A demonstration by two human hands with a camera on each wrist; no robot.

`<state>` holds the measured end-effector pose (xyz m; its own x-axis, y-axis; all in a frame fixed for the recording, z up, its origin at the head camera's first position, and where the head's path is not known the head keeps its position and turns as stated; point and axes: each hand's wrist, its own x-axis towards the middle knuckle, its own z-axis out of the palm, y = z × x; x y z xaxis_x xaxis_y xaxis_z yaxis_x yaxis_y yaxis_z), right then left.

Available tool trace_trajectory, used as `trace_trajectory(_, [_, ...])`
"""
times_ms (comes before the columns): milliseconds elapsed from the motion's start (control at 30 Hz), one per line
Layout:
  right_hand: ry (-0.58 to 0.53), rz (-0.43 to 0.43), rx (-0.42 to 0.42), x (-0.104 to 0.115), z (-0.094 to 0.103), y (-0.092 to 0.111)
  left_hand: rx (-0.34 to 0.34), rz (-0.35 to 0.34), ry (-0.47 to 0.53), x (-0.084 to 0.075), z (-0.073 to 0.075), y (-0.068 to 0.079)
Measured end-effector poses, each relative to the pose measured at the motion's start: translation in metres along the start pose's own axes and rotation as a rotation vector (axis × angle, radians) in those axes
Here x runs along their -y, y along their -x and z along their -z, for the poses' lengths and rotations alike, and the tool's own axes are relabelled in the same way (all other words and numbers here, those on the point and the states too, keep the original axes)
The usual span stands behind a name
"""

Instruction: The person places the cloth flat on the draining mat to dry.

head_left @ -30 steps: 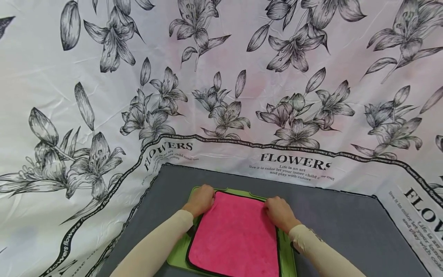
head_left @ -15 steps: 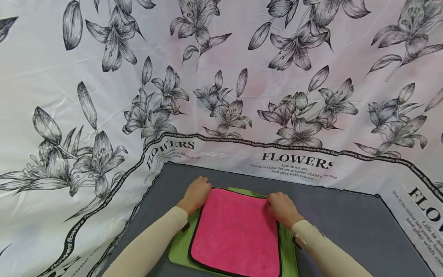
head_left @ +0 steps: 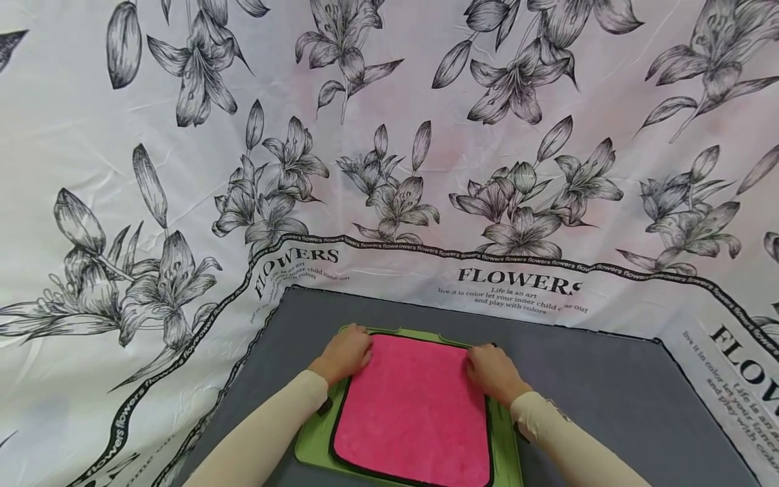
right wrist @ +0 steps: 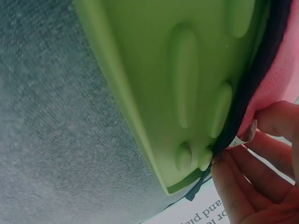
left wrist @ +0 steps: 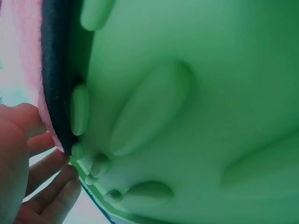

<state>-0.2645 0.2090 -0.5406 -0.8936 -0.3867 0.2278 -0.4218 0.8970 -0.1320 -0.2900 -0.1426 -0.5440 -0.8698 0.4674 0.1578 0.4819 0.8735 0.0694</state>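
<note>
A bright pink cloth (head_left: 416,412) with black edging lies spread over a green tray (head_left: 316,439) in the head view. My left hand (head_left: 343,353) is at its far left corner. In the left wrist view the thumb is on the pink face and the fingers (left wrist: 51,186) lie behind the edge, pinching the corner. My right hand (head_left: 491,370) grips the far right corner. The right wrist view shows that corner between thumb and fingers, with a small white label (right wrist: 245,136) by the thumb. Raised oval bumps (right wrist: 184,74) stand on the tray's floor.
The tray rests on a dark grey tabletop (head_left: 608,392). White sheeting (head_left: 389,88) printed with black lilies and lettering rises behind the table and along its left side.
My left hand has moved left with the cloth's far left corner, then come slightly nearer, and the far edge is spread wider. My right hand stays at its corner, almost unmoved.
</note>
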Motion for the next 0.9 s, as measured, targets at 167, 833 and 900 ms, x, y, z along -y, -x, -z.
trace_trajectory(167, [-0.042,0.054,0.01,-0.003,0.001,0.0,-0.005,0.029,0.041,0.007,0.005,0.005])
trace_trajectory(833, [-0.088,0.053,-0.005,-0.019,0.048,0.025,-0.15,0.08,0.127,0.036,0.043,0.027])
trace_trajectory(900, [-0.087,0.043,-0.04,-0.021,0.054,0.03,-0.179,0.081,0.126,0.037,0.05,0.033])
